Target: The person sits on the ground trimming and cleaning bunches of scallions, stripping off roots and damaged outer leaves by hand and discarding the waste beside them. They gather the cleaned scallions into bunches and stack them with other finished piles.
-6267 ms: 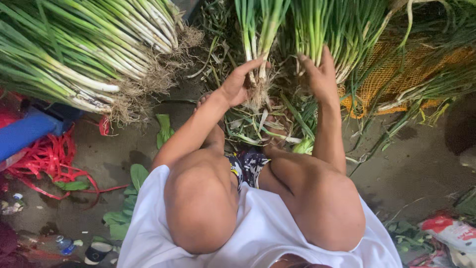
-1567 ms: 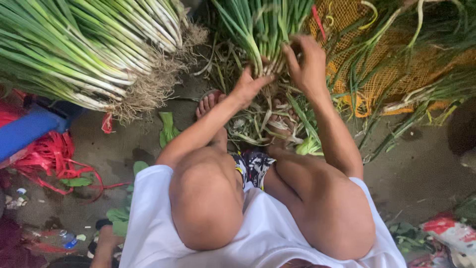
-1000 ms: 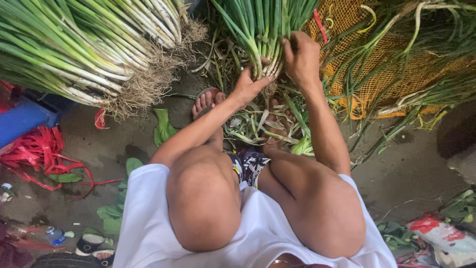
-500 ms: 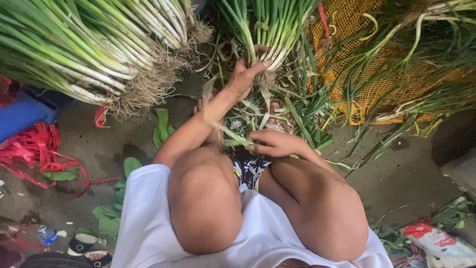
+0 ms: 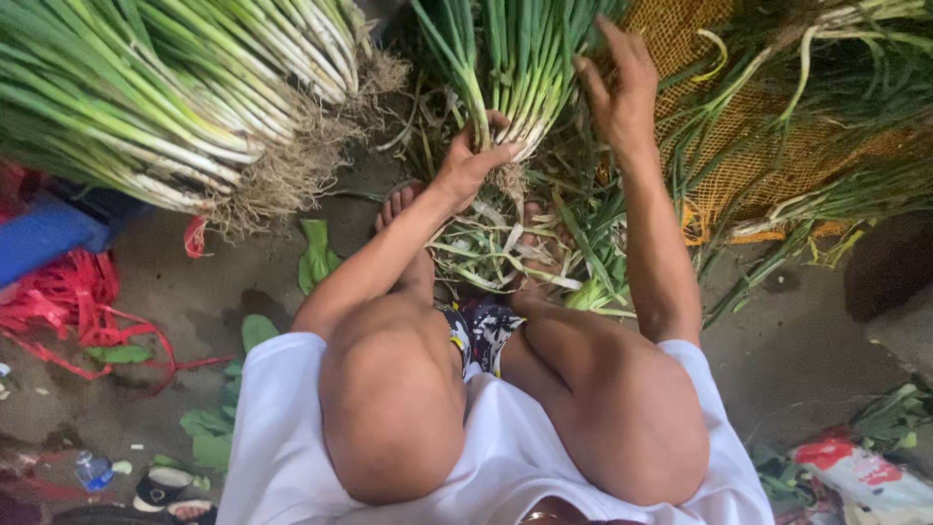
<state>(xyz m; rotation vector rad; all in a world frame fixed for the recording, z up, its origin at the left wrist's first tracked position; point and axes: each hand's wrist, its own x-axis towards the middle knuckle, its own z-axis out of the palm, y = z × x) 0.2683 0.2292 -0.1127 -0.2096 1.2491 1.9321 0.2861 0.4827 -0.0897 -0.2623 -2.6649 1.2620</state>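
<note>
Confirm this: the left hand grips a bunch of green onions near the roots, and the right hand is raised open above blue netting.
Not quite. The left hand does grip the green onions, and the right hand is open, but the head view shows the netting is orange-yellow.

Glossy smooth scallion stalks (image 5: 515, 68), coarse yellow mesh netting (image 5: 768, 146), rough concrete floor (image 5: 797, 340)

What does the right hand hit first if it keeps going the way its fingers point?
Probably the green leaves of the held spring onion bunch: the right hand points up-image beside them, open. Depth is unclear.
</note>
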